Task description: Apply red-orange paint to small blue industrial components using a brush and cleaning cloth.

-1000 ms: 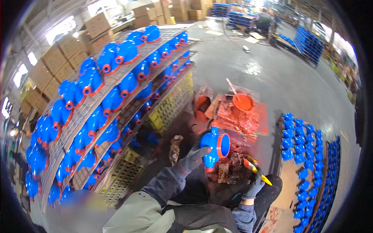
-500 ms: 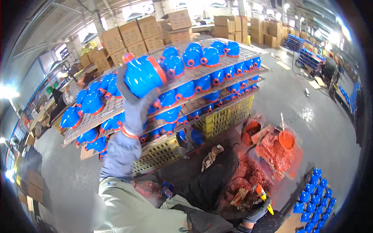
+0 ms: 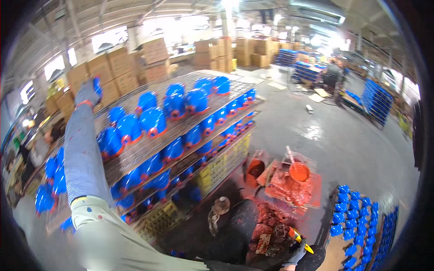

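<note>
The left hand (image 3: pixel 87 92), in a grey glove, is stretched up and away to the far end of the rack's (image 3: pixel 135 153) top shelf. It is pressed against a blue part (image 3: pixel 97 86) there, which shows only as a sliver behind the glove; whether the fingers are closed round it cannot be told. That part sits at the shelf's back corner, well apart from the nearest of the other blue parts (image 3: pixel 153 121), which stand in rows on all the wire shelves (each has a red rim).

The right hand (image 3: pixel 296 255), also gloved, is low by the person's side at the bottom edge. It is clamped on a brush (image 3: pixel 300 239) with a yellow handle, the tip pointing right.

A red pot (image 3: pixel 299 171) with a stick in it stands on a red-stained sheet (image 3: pixel 289 189) on the floor. More blue parts lie in rows on a pallet (image 3: pixel 350 226) at the right.
</note>
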The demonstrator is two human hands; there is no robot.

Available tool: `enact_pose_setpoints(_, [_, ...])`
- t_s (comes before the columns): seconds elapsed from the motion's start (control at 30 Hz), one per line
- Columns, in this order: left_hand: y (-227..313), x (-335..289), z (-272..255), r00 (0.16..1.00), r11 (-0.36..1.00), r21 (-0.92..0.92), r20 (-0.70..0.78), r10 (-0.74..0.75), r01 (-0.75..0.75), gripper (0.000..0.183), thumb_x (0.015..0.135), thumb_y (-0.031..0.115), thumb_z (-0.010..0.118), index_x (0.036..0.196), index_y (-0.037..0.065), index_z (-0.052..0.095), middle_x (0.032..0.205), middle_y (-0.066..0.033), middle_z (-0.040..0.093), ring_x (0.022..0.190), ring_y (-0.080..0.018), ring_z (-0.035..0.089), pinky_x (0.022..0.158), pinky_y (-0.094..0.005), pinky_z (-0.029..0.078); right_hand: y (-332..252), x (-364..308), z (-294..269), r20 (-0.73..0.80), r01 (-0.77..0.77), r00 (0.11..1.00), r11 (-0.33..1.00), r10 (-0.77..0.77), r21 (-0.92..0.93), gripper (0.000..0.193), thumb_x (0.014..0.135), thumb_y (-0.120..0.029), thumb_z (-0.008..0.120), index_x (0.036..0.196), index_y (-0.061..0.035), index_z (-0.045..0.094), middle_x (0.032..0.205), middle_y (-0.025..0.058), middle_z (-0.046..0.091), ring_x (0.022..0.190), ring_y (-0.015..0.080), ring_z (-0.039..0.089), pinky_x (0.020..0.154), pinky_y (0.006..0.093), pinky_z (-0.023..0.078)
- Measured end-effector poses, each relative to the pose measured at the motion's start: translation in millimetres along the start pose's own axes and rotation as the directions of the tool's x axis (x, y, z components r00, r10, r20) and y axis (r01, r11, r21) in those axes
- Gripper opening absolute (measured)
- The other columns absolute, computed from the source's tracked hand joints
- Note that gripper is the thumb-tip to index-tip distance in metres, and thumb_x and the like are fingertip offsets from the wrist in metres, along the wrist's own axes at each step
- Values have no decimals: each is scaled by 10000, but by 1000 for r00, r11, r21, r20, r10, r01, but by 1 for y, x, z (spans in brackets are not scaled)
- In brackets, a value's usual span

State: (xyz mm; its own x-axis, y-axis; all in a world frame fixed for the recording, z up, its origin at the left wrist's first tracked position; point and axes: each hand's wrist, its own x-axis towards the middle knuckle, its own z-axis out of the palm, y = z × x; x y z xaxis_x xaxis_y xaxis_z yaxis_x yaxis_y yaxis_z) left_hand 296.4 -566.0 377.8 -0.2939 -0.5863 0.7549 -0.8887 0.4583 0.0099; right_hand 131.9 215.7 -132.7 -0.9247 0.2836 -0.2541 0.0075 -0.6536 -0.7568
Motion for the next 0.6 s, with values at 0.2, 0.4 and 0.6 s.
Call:
enact_pose_setpoints(0.2, [-27, 31, 106, 971, 983, 177, 238, 5, -48, 495, 901, 306, 550, 1361, 133, 489, 1239, -288, 587, 1134, -431, 598, 965, -495, 482, 18, 11, -24, -65, 19, 998, 997, -14, 77, 342, 955, -297, 614, 1147, -15, 628, 1056, 108, 667, 889, 236, 650, 800, 347, 559])
enact_pose_setpoints(0.4, [-99, 67, 212, 753, 940, 317, 647, -116, -127, 383, 885, 282, 565, 1215, 106, 649, 1254, -234, 621, 1185, -393, 592, 959, -487, 507, 41, 6, -28, -136, 12, 991, 999, -18, -45, 344, 958, -292, 607, 1148, -6, 624, 1061, 122, 665, 886, 249, 657, 798, 368, 574])
enact_pose_setpoints(0.6, [-38, 106, 170, 981, 976, -168, 117, 156, -136, 352, 751, 250, 652, 984, -11, 684, 1009, -256, 683, 912, -360, 683, 779, -441, 538, 11, -20, 15, -35, 29, 999, 985, -35, -171, 262, 972, -226, 641, 1123, -24, 706, 889, -37, 632, 710, 46, 519, 603, 219, 415])
